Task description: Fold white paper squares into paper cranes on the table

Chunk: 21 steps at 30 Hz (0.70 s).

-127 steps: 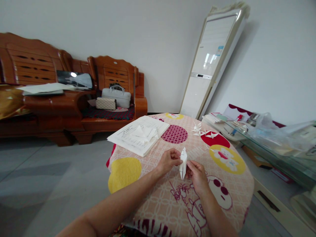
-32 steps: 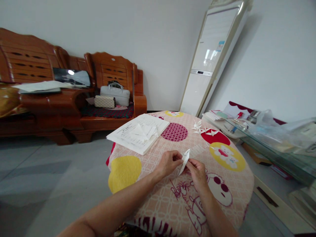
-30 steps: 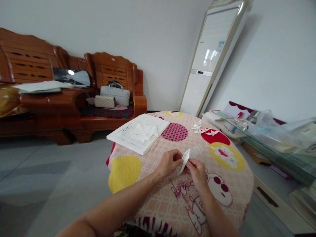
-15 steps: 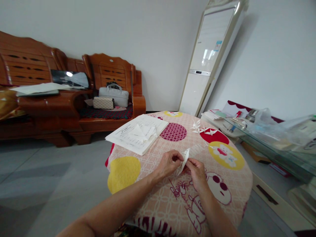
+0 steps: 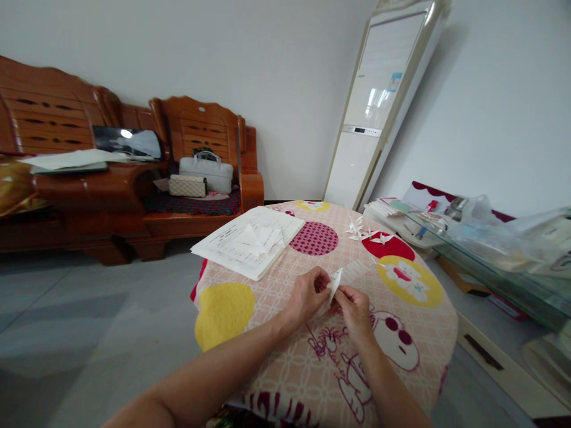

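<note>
A small piece of folded white paper [image 5: 336, 279] is held up between my two hands, over the patterned cloth of the round table [image 5: 276, 356]. My left hand [image 5: 308, 292] pinches its left side with thumb and forefinger. On the lower right edge, the fingers of my right hand [image 5: 354, 306] are closed as well. Fingers cover the paper's lower part. Beyond my hands, several white origami cranes [image 5: 368, 233] sit near the table's far right edge. A stack of printed sheets [image 5: 232, 244] lies at the far left, with folded white paper pieces [image 5: 257, 239] on top.
At the right stands a glass-topped table [image 5: 491, 261] bearing plastic bags [image 5: 479, 223] and papers. A tall air conditioner [image 5: 357, 142] is against the wall behind. Wooden chairs [image 5: 203, 128] stand at the left, one with a grey bag [image 5: 212, 172] on its seat.
My left hand has turned slightly around the folded paper, and less of the paper's lower part shows. Everything else stays in place.
</note>
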{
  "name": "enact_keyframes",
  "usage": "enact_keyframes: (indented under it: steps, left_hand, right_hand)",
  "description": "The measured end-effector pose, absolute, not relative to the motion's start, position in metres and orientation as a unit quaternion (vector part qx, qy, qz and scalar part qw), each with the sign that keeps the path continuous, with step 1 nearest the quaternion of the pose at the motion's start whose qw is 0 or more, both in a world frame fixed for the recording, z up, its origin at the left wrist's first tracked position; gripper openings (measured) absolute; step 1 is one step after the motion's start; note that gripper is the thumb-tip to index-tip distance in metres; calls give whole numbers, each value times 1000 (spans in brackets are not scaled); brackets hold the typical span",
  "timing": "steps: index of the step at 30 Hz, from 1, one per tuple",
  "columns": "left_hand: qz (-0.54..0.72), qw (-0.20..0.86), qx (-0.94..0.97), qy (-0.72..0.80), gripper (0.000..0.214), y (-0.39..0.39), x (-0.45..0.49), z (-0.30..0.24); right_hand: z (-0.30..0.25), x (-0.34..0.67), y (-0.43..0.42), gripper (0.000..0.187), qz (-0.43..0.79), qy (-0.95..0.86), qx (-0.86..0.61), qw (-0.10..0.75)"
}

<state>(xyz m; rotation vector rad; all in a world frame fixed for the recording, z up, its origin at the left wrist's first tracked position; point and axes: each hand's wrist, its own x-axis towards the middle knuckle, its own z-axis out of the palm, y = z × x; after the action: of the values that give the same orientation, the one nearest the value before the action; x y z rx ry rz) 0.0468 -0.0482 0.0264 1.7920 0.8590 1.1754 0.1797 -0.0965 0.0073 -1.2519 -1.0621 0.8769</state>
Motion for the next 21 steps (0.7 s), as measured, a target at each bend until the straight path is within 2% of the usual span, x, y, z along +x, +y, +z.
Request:
enact_keyframes:
  steps: [4,10,21]
  left_hand:
    - [459,384,721,349,13,-51,50,26]
    - [462,423,703,337,30,-48,50,25]
    - [459,431,704,328,18,-46,46,27]
  right_hand:
    - [4,181,-96,25,339,-462,-557,601]
    - [1,183,-97,27,326,-473,-559,598]
    - [3,183,-97,27,332,-490,-549,589]
